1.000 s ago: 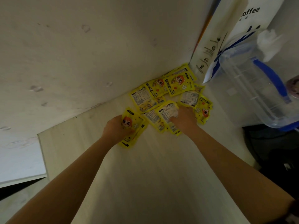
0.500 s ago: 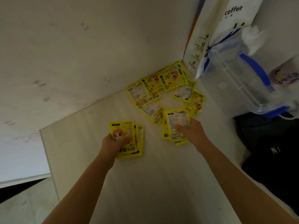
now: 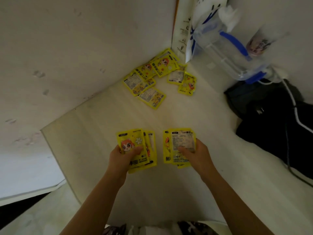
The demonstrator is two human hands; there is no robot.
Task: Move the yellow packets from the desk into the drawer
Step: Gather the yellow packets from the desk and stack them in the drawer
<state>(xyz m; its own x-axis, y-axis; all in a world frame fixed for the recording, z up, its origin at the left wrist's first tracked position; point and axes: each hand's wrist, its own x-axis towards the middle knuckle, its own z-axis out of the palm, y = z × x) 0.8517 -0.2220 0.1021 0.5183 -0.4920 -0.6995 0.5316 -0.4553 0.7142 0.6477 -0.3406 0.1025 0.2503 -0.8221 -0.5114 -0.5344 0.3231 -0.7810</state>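
Note:
My left hand [image 3: 121, 157] grips a small stack of yellow packets [image 3: 135, 141], the top one showing a cartoon face. A second stack of yellow packets [image 3: 179, 141], printed side up, is held in my right hand [image 3: 198, 154]. Both stacks are over the middle of the pale desk [image 3: 169, 192], side by side and apart. Several more yellow packets [image 3: 152, 83] lie scattered in the far corner of the desk against the wall. No drawer is visible.
A white paper bag [image 3: 184, 31] leans in the far corner. A clear plastic jug with a blue handle [image 3: 227, 51] stands at the right. A black bag with a white cable [image 3: 274, 119] lies on the desk's right side. The desk's left edge [image 3: 55, 158] drops off.
Both hands have pulled back from the pile in the corner toward me, each carrying a stack of packets. The view has tilted down.

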